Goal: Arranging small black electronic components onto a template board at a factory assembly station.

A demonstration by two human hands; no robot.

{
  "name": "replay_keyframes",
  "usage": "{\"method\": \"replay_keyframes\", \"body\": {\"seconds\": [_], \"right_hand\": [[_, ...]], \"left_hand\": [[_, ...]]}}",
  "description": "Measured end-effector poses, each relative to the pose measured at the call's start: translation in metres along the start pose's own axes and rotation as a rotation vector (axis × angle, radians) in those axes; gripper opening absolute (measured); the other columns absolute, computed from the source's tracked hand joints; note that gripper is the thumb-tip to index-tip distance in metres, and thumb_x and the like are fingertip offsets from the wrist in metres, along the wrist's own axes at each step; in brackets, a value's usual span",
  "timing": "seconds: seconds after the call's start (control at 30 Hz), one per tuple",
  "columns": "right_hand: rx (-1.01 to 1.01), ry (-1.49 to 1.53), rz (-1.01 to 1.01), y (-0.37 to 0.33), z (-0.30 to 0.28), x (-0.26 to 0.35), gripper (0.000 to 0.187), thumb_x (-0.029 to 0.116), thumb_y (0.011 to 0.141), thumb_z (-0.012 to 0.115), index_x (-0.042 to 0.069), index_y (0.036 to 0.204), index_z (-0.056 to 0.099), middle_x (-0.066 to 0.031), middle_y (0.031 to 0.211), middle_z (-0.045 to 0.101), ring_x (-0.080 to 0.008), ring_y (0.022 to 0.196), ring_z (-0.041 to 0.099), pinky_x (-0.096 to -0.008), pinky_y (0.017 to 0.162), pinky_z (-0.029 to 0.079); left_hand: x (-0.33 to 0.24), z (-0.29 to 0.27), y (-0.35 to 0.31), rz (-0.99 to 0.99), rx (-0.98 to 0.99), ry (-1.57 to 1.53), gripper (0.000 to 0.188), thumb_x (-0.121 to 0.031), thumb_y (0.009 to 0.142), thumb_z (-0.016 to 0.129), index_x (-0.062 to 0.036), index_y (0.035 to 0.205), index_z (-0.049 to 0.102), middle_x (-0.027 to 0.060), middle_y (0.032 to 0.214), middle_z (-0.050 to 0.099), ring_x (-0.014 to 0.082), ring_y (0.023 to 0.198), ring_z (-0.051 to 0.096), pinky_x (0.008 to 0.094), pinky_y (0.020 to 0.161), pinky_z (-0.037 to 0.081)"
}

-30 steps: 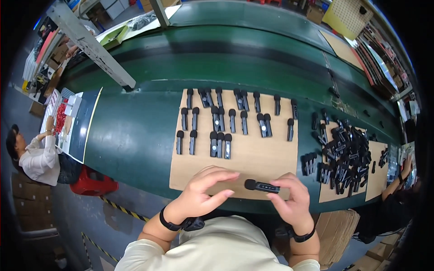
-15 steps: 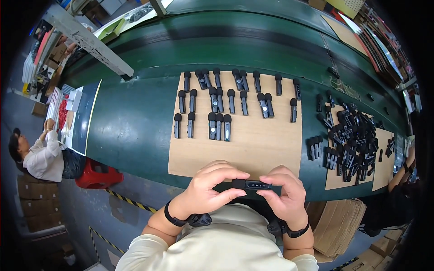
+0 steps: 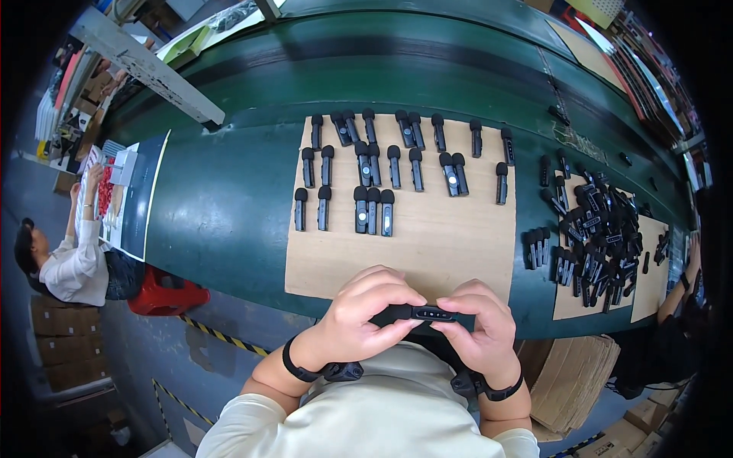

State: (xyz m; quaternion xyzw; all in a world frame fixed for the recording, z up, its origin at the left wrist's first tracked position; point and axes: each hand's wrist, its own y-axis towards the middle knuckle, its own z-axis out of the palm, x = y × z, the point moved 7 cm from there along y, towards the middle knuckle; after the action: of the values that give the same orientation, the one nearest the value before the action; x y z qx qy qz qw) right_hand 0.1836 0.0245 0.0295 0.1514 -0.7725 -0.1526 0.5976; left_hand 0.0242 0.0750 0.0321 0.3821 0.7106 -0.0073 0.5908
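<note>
Between my two hands a small black clip-on microphone (image 3: 432,313) with a dark foam windscreen lies sideways, close to my body. The thumb and fingers of my left hand (image 3: 372,311) pinch its foam end. At the other end, my right hand (image 3: 482,320) grips the body between thumb and fingers. Beyond them lies a tan cardboard sheet (image 3: 450,244), on which several similar microphones (image 3: 388,213) are laid out in uneven rows, foam ends pointing away from me.
A heap of black microphones (image 3: 603,229) covers more cardboard on the right of the green table (image 3: 221,206). A person in white (image 3: 72,263) sits at the far left beside a red stool (image 3: 168,292). Another person's arm (image 3: 676,294) shows at the right. Folded cardboard (image 3: 573,382) stands below the table.
My left fingers have slid slightly along the microphone toward its middle, covering more of the foam. The view has shifted a little. At the far left, the seated person's hands have moved up.
</note>
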Motion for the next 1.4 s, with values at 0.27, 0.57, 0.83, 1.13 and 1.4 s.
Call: {"method": "replay_keyframes", "body": {"seconds": [0.27,0.57,0.83,1.13,1.4], "right_hand": [[0.029,-0.027,-0.081,0.002,0.003,-0.001,0.025,-0.001,0.076,0.078,0.001,0.098,0.065,-0.0108,0.089,0.064,-0.0203,0.076,0.061,-0.0289,0.066,0.048],[-0.022,0.056,0.03,0.003,0.001,-0.008,0.025,0.0,0.077,0.077,0.001,0.098,0.063,-0.014,0.096,0.063,-0.0231,0.085,0.062,-0.032,0.075,0.051],[0.12,-0.082,-0.025,0.021,0.007,0.007,0.026,-0.003,0.075,0.074,-0.001,0.099,0.062,-0.0163,0.099,0.065,-0.0269,0.088,0.064,-0.0341,0.077,0.051],[0.235,-0.417,-0.001,0.059,0.023,-0.002,0.027,-0.006,0.073,0.071,0.0,0.098,0.062,-0.0164,0.101,0.067,-0.033,0.09,0.066,-0.0372,0.079,0.053],[0.267,-0.696,-0.035,0.086,0.027,-0.03,0.024,-0.003,0.073,0.072,0.0,0.095,0.062,-0.0121,0.104,0.066,-0.0326,0.094,0.065,-0.0388,0.08,0.054]], "left_hand": [[0.005,0.005,0.004,-0.076,0.091,-0.084,0.029,-0.003,0.074,0.078,0.0007,0.1,0.068,0.0122,0.095,0.065,0.0263,0.084,0.061,0.0382,0.079,0.05],[0.009,0.004,0.004,-0.052,0.053,-0.05,0.028,-0.004,0.076,0.077,-0.0001,0.102,0.068,0.0124,0.096,0.065,0.0258,0.086,0.061,0.0362,0.077,0.049],[0.02,-0.005,-0.004,-0.093,0.073,0.022,0.028,-0.005,0.077,0.076,0.0,0.103,0.067,0.0124,0.101,0.066,0.027,0.092,0.063,0.0371,0.08,0.05],[0.036,-0.076,-0.036,-0.193,-0.136,0.158,0.024,-0.006,0.078,0.074,-0.002,0.101,0.068,0.0131,0.099,0.066,0.0295,0.092,0.064,0.0364,0.083,0.051],[0.05,-0.115,-0.059,-0.304,-0.337,0.18,0.016,0.001,0.08,0.066,0.0007,0.096,0.067,0.0133,0.096,0.067,0.0257,0.091,0.064,0.0343,0.084,0.05]]}}
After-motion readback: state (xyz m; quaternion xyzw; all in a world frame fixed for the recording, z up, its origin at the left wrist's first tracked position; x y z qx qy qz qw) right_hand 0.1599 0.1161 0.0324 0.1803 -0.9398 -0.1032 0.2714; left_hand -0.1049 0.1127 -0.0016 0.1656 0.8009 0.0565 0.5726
